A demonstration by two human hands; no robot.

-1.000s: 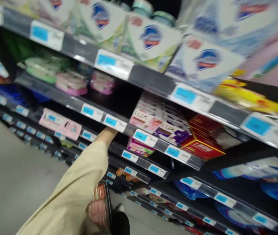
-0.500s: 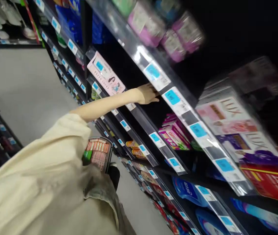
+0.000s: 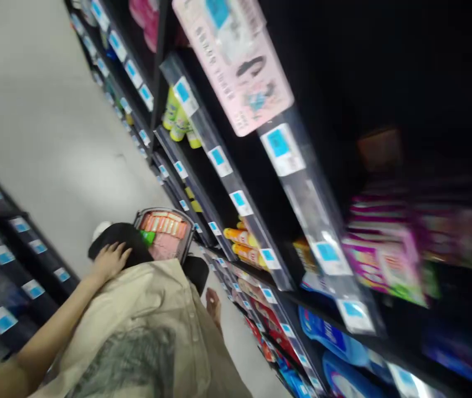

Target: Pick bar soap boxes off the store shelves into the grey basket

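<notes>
My left hand (image 3: 112, 261) rests on my black-clothed leg (image 3: 134, 241), fingers spread and holding nothing. At the other side of my body, my right hand (image 3: 213, 305) hangs low near the lower shelves, its fingers loosely bent and blurred; no object shows in it. In front of my legs stands a dark-rimmed basket (image 3: 188, 247). Inside it lie several pink and orange packs (image 3: 165, 246) and a green item (image 3: 148, 237). My beige shirt (image 3: 152, 293) covers the lower middle of the view.
A tall black shelf unit with price tags (image 3: 282, 145) runs along my right. It holds pink-purple boxes (image 3: 385, 260), orange bottles (image 3: 246, 247), yellow-green bottles (image 3: 180, 119) and blue packs (image 3: 331, 334). A pink sign (image 3: 239, 69) hangs on one shelf edge. Another shelf (image 3: 11, 271) stands left, across the grey floor (image 3: 73, 149).
The arm that reached into the shelf has come out, and both hands are now low beside my body. The view has shifted down and closer to the lower shelves.
</notes>
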